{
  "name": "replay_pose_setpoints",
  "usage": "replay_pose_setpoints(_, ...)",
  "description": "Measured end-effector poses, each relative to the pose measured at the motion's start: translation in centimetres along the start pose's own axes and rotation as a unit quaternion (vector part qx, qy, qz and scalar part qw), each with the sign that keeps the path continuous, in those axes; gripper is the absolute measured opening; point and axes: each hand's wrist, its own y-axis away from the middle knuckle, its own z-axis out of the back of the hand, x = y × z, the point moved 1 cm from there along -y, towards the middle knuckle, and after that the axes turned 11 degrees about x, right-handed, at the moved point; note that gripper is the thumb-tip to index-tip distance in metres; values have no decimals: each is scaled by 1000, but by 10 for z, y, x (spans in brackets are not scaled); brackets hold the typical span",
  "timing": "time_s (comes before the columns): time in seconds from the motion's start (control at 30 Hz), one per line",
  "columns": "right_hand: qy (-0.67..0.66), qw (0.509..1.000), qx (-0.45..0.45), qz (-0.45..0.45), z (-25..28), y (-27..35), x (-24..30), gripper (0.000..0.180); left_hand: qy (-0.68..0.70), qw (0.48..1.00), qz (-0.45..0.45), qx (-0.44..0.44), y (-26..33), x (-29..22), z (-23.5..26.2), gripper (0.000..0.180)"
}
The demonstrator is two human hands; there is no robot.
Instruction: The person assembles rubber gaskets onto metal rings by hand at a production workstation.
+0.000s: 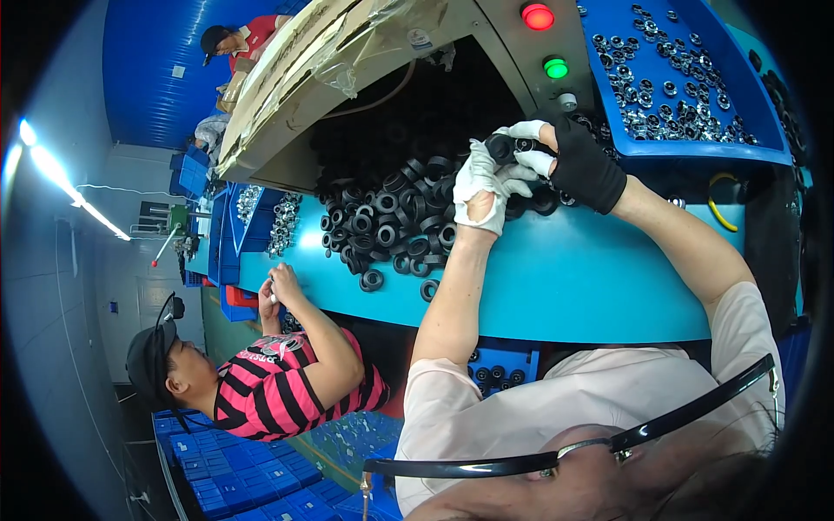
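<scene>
My left hand (482, 187), in a white glove with the wrist bare, is closed on a black rubber ring (499, 148) above the teal table (573, 278). Close against it, my right hand (584, 165) wears a black fingerless glove with white coverings on the fingers. Its fingers are bent around a small dark part with a shiny centre (524, 145), which they partly hide. To the left of my hands spreads a heap of black rubber rings (387, 213), reaching back under a machine hood. A few more dark rings lie just beneath my fingers.
A blue tray (695, 149) of small chrome parts stands at the far right. The beige machine (543, 52) carries a red and a green light. To the left, a co-worker in a striped shirt (287, 373) works beside another pile of chrome parts (284, 221). A yellow ring-shaped handle (719, 204) is at right.
</scene>
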Motion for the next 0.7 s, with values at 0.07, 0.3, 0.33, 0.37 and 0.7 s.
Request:
replay_pose_setpoints(0.07,-44,998,16,-36,2,-2,3,28,-109,992,-58,13,3,1,-2,50)
replay_pose_setpoints(0.3,-47,999,-5,-27,4,-1,10,26,-147,987,-63,-6,4,-3,-1,42)
replay_pose_setpoints(0.33,-51,998,-2,-28,4,-2,11,26,-81,995,-51,-8,3,-4,1,41)
replay_pose_setpoints(0.37,-52,998,-2,-27,5,-3,11,26,-15,999,-39,-11,2,-5,3,41)
replay_pose_setpoints(0.7,-48,999,0,-23,3,-1,5,27,62,998,-14,-22,2,-5,0,36)
